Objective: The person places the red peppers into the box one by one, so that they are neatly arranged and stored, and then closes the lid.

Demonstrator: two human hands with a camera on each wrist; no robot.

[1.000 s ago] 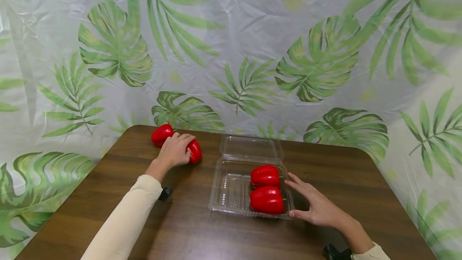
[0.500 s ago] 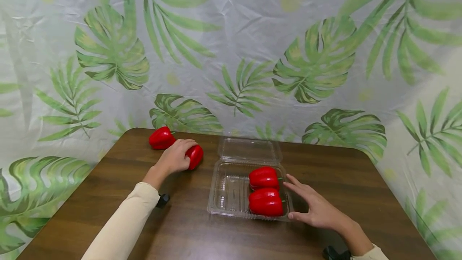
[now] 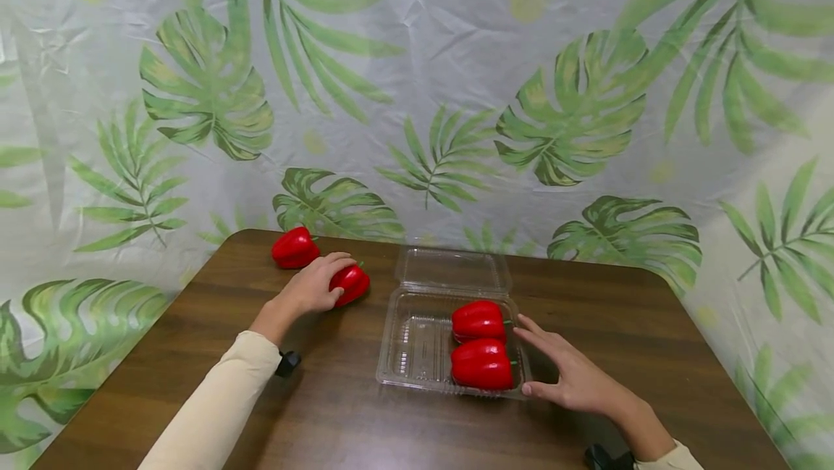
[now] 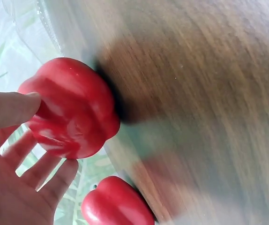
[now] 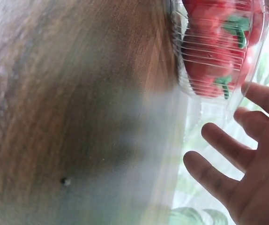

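My left hand (image 3: 311, 287) grips a red bell pepper (image 3: 350, 284) on the left part of the table. In the left wrist view the thumb lies on one side of that bell pepper (image 4: 78, 110) and the fingers spread along the other. A second red bell pepper (image 3: 295, 247) lies just behind the hand. Two more red peppers (image 3: 482, 363) sit side by side in the right half of a clear hinged plastic container (image 3: 410, 383). Beside its right wall is my right hand (image 3: 573, 376), fingers extended, fingertips at the rim; in the right wrist view nothing is held.
The container's clear lid (image 3: 452, 267) lies folded back toward the rear edge of the brown wooden table (image 3: 352, 412). Behind the table hangs a leaf-patterned sheet (image 3: 417, 93).
The gripped pepper has turned, so its green stem now shows at the back, and it has shifted slightly toward the container. My right hand has stayed at the container's edge.
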